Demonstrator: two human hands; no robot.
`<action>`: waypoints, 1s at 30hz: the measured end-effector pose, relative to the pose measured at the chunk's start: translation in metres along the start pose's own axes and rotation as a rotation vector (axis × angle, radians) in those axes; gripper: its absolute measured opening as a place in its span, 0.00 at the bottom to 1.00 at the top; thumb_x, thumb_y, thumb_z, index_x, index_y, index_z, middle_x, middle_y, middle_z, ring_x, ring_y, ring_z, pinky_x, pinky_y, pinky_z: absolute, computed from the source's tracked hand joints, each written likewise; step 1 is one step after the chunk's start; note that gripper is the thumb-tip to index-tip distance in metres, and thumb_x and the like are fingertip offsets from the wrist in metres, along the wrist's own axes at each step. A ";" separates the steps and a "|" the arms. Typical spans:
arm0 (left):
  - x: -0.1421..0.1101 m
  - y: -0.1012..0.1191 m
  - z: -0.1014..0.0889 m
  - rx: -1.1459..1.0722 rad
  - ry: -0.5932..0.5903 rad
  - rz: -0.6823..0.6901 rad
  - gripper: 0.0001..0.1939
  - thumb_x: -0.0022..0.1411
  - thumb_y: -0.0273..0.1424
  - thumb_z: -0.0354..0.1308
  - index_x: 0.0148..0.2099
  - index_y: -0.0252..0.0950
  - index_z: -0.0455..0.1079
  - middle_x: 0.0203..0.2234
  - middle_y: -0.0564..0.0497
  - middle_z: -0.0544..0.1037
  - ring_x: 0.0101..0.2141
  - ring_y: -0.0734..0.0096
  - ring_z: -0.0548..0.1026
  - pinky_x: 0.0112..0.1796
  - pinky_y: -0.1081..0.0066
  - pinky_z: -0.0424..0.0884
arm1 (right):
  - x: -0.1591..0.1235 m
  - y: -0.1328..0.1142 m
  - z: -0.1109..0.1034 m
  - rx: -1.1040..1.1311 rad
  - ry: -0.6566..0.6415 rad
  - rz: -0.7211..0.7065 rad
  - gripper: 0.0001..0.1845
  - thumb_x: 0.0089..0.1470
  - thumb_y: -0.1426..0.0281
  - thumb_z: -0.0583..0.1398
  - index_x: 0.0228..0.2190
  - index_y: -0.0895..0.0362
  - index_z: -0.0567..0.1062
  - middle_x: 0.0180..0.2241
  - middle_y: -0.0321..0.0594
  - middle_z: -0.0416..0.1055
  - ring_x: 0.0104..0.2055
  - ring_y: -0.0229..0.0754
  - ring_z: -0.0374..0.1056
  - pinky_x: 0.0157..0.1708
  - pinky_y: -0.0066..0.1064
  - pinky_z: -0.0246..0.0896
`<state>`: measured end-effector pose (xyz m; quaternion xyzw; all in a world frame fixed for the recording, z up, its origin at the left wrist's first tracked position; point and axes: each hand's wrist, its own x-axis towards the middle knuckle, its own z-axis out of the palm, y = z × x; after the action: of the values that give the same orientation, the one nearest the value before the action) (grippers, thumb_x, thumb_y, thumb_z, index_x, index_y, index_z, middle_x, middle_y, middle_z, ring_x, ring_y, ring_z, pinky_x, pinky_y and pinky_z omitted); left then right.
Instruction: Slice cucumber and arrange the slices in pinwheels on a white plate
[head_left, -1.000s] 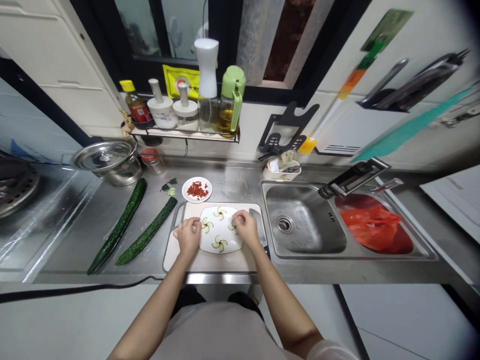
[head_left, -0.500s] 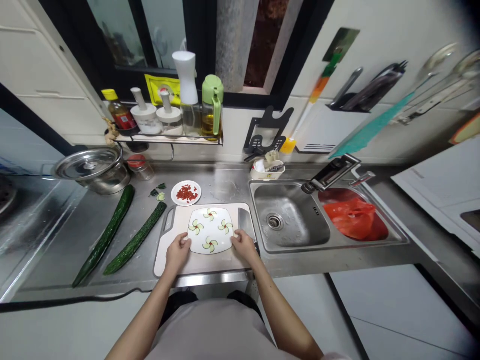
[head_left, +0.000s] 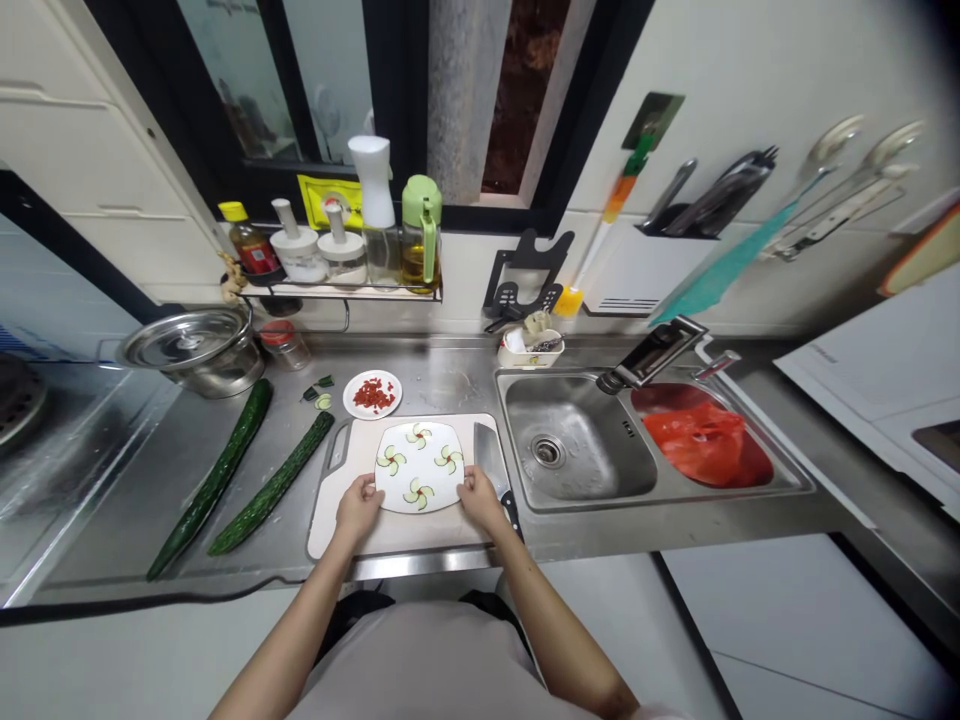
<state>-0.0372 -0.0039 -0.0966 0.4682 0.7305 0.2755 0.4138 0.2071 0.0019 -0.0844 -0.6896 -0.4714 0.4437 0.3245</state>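
A white squarish plate [head_left: 420, 463] is over the cutting board [head_left: 330, 525], bearing several pinwheels of thin cucumber slices with red centres. My left hand [head_left: 360, 508] pinches its left edge near the front corner. On the opposite edge, my right hand [head_left: 480, 495] grips the plate the same way. Whether the plate rests on the board or is slightly raised, I cannot tell. A kitchen knife [head_left: 489, 450] lies along the board's right side, its dark handle partly behind my right hand. Behind the board stands a small white dish [head_left: 373, 395] of chopped red bits.
Two cucumbers [head_left: 214, 475] lie on the steel counter at left, with cucumber scraps [head_left: 322, 400] near them. A lidded pot [head_left: 199, 350] and a red-capped jar [head_left: 283, 345] stand behind. At right is a double sink [head_left: 581, 495] with a faucet [head_left: 652, 355] and red bag [head_left: 701, 440].
The head view has tilted slightly, so the scene sits a little lower in the picture. Both hands keep their hold on the plate, which has hardly moved over the board.
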 end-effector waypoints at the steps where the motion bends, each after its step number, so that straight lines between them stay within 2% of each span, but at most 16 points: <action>1: -0.002 0.003 -0.001 -0.054 -0.002 0.005 0.22 0.51 0.35 0.59 0.48 0.33 0.70 0.21 0.56 0.72 0.24 0.72 0.72 0.27 0.74 0.65 | -0.001 -0.002 -0.001 0.035 -0.001 -0.005 0.11 0.39 0.75 0.55 0.31 0.56 0.67 0.17 0.26 0.57 0.23 0.36 0.57 0.26 0.26 0.51; 5: -0.015 0.020 -0.009 -0.342 -0.019 0.033 0.27 0.49 0.40 0.61 0.49 0.31 0.68 0.19 0.58 0.71 0.21 0.75 0.69 0.25 0.74 0.65 | -0.009 -0.015 -0.011 0.184 -0.018 -0.025 0.12 0.40 0.72 0.56 0.32 0.55 0.66 0.17 0.25 0.56 0.21 0.35 0.55 0.23 0.26 0.50; 9: -0.036 0.042 -0.025 -0.587 -0.072 0.026 0.33 0.46 0.42 0.65 0.52 0.31 0.66 0.25 0.53 0.75 0.24 0.75 0.71 0.26 0.74 0.68 | -0.026 -0.038 -0.025 0.375 -0.058 -0.029 0.14 0.41 0.67 0.58 0.34 0.54 0.66 0.18 0.25 0.56 0.19 0.33 0.54 0.20 0.25 0.48; 16: -0.069 0.073 -0.048 -0.747 -0.181 -0.028 0.39 0.47 0.40 0.67 0.59 0.38 0.57 0.33 0.50 0.78 0.33 0.68 0.77 0.32 0.71 0.74 | -0.058 -0.079 -0.046 0.565 -0.073 0.009 0.17 0.43 0.64 0.61 0.37 0.55 0.67 0.19 0.25 0.58 0.16 0.30 0.52 0.14 0.23 0.43; 19: -0.079 0.081 -0.052 -0.807 -0.234 -0.048 0.41 0.47 0.38 0.67 0.61 0.41 0.52 0.36 0.51 0.79 0.34 0.66 0.78 0.34 0.69 0.75 | -0.065 -0.087 -0.050 0.598 -0.078 0.007 0.17 0.43 0.65 0.61 0.37 0.55 0.67 0.19 0.24 0.58 0.15 0.29 0.51 0.13 0.22 0.41; 23: -0.086 0.087 -0.054 -0.869 -0.281 -0.038 0.39 0.49 0.36 0.67 0.59 0.43 0.52 0.36 0.51 0.80 0.35 0.66 0.78 0.37 0.68 0.75 | -0.070 -0.089 -0.052 0.618 -0.051 0.020 0.16 0.43 0.66 0.62 0.37 0.55 0.68 0.18 0.24 0.59 0.14 0.28 0.51 0.13 0.21 0.42; 26: -0.088 0.087 -0.050 -0.889 -0.303 -0.039 0.39 0.49 0.35 0.68 0.59 0.44 0.52 0.36 0.51 0.80 0.36 0.66 0.78 0.38 0.67 0.74 | -0.073 -0.088 -0.051 0.633 -0.033 0.053 0.18 0.43 0.65 0.64 0.38 0.54 0.69 0.20 0.27 0.65 0.17 0.31 0.57 0.14 0.21 0.47; 30: -0.089 0.083 -0.034 -0.873 -0.358 -0.061 0.45 0.46 0.38 0.69 0.61 0.43 0.49 0.35 0.49 0.80 0.34 0.64 0.79 0.37 0.66 0.74 | -0.080 -0.079 -0.045 0.743 -0.112 0.212 0.26 0.44 0.60 0.66 0.45 0.54 0.70 0.35 0.39 0.76 0.32 0.44 0.72 0.24 0.29 0.66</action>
<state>-0.0091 -0.0516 0.0169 0.2687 0.4771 0.4596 0.6993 0.2065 -0.0472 0.0258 -0.5447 -0.2220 0.6523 0.4781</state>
